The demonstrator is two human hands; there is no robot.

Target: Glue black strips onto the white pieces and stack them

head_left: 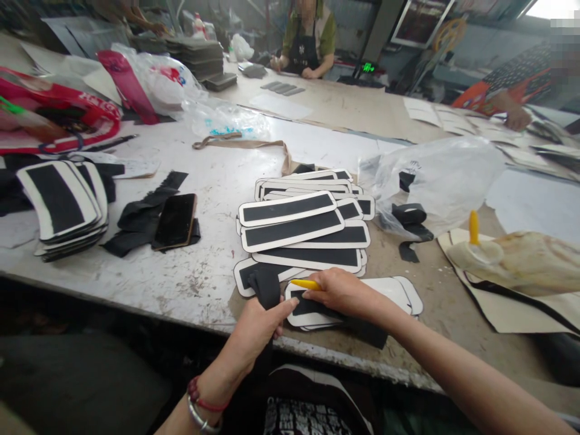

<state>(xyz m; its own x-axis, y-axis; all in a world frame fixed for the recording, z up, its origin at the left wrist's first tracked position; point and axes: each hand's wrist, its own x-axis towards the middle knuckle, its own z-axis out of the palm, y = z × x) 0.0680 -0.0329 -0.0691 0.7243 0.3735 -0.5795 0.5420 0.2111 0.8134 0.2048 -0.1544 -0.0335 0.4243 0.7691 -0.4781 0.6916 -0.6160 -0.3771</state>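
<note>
My left hand (257, 329) is closed around a black fabric strip (268, 289), with its folded part standing up above my fingers and its tail hanging below. Its thumb points at the near white panel (294, 320). My right hand (339, 291) grips a slim yellow tool (304, 283) whose kind I cannot make out. The fingertips rest on the black band across that panel, close to my left thumb. Just beyond both hands lies a loose pile of white-bordered black panels (290, 208), overlapping and turned at different angles.
A stack of similar panels (58, 199), black strips (136, 220) and a phone (175, 221) lie on the left. On the right are a clear plastic bag (435, 178) and a pale container (480, 257) with a yellow stick (473, 226). Co-workers (309, 42) occupy the far side.
</note>
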